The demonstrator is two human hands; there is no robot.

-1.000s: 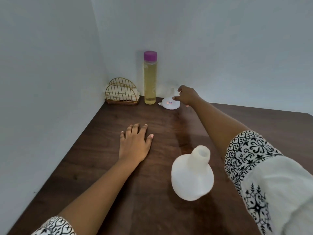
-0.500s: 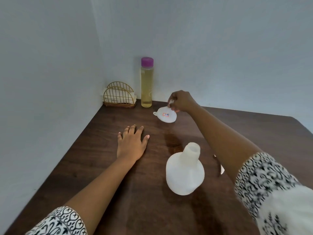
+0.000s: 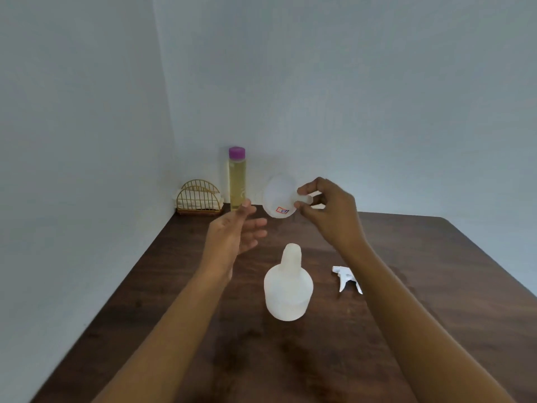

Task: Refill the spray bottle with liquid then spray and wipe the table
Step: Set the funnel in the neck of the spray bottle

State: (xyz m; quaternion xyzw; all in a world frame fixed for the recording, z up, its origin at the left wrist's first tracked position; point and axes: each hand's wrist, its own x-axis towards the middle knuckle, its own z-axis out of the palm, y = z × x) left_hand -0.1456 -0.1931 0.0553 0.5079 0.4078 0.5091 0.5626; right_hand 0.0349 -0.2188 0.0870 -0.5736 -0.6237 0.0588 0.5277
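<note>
Right hand [image 3: 329, 216] pinches one funnel [image 3: 279, 194], one spray bottle [image 3: 288, 290]

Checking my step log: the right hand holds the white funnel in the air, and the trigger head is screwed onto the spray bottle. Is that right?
Not quite. The head view shows the trigger head lying on the table beside the spray bottle, whose neck is open. The right hand does hold the white funnel in the air.

table [image 3: 436, 301]: dark matt wood grain | spray bottle [image 3: 288, 289]: frosted white plastic | napkin holder [image 3: 199, 196]: gold wire metal | funnel [image 3: 280, 199]: translucent plastic
</note>
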